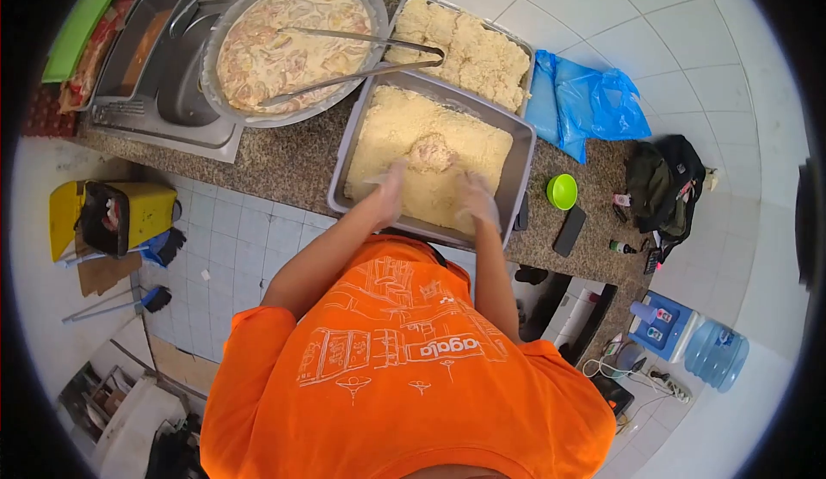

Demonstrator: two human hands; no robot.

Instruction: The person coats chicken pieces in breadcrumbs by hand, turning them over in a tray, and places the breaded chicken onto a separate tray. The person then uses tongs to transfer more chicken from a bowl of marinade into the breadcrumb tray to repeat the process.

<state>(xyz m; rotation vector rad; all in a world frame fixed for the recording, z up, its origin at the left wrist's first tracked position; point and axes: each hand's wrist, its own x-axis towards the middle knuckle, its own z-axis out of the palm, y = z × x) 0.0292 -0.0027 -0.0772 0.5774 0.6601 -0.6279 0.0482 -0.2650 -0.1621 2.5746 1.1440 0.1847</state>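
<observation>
Pale yellow crumbs [396,135] fill a deep grey tub [522,156] on the granite counter. A piece of coated meat [432,153] lies in the crumbs near the tub's middle. My left hand [390,193], in a clear glove, is at the crumbs just left of and below the piece. My right hand [476,201], also gloved, is in the crumbs to the right of it. Both hands are blurred, and their fingers are partly lost against the crumbs. Metal tongs [361,75] lie across a large round basin [209,53] of meat in creamy liquid.
Behind the tub is a tray [527,49] of coated pieces. Blue plastic bags [594,105], a green cup [562,192] and a black phone [570,231] are to the right. A sink [185,75] is at the left, with a yellow bin [151,212] below.
</observation>
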